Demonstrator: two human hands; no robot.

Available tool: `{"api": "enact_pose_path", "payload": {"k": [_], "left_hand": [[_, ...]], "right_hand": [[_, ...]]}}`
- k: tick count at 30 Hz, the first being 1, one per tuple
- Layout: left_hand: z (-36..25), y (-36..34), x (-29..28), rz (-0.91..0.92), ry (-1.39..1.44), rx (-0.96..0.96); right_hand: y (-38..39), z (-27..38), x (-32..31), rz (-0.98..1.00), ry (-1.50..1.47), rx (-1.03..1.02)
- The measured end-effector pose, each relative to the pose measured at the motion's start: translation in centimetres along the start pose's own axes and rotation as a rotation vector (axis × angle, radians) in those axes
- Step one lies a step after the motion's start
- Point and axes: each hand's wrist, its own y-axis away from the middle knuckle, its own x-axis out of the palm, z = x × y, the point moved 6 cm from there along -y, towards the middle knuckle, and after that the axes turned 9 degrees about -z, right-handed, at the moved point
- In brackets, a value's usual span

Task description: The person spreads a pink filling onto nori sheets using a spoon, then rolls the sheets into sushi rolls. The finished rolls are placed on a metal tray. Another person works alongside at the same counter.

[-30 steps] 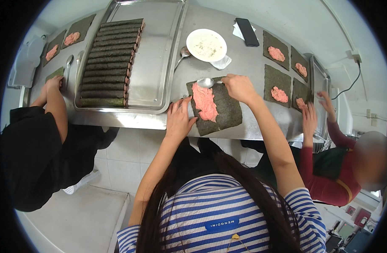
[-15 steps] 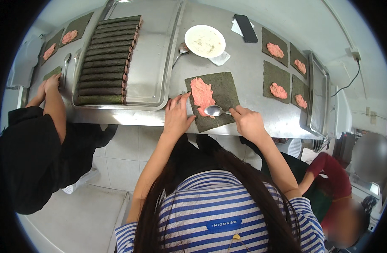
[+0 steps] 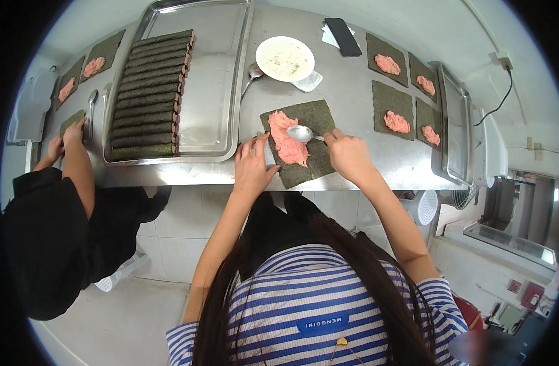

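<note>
On the steel table in front of me lies a square seaweed sheet, with pink minced filling spread along its left part. My right hand grips a metal spoon by its handle, and the bowl rests on the filling. At the sheet's left edge, my left hand lies with its fingers apart, fingertips touching or very near the sheet. It holds nothing.
A steel tray with several seaweed rolls stands left. A white bowl, another spoon and a phone lie behind. More seaweed sheets with filling are at right. Another person's hands work at far left.
The spoon in my right hand has moved from the filling's lower end up and left, to its middle. The filling's lower end looks wider. A person at lower right has mostly left view.
</note>
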Motion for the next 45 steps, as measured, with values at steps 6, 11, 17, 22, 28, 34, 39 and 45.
{"api": "enact_pose_path", "payload": {"k": [6,11,17,22,28,34,39,45], "left_hand": [[-0.2,0.0,0.0,0.039,0.019,-0.013],[0.1,0.0,0.2,0.096,-0.014,-0.031],[0.1,-0.1,0.5,0.13,-0.062,-0.061],[0.0,-0.1,0.3,0.114,-0.068,-0.062],[-0.3,-0.1,0.4,0.132,-0.092,-0.093],[0.0,-0.1,0.6,0.139,-0.114,-0.084],[-0.4,-0.2,0.5,0.15,-0.123,-0.07],[-0.5,-0.1,0.5,0.156,-0.128,-0.08]], "right_hand": [[0.6,1.8,0.6,0.135,-0.026,-0.099],[2.0,2.2,2.1,0.19,-0.086,-0.149],[3.9,1.8,3.2,0.221,-0.155,-0.167],[5.7,2.4,2.4,0.133,-0.104,-0.238],[6.7,-0.1,-0.8,-0.129,-0.207,-0.239],[2.6,-4.2,1.0,-0.032,-0.307,0.021],[-0.2,-4.3,3.3,-0.045,-0.328,0.0],[0.5,-2.9,4.4,0.062,-0.229,-0.092]]}}
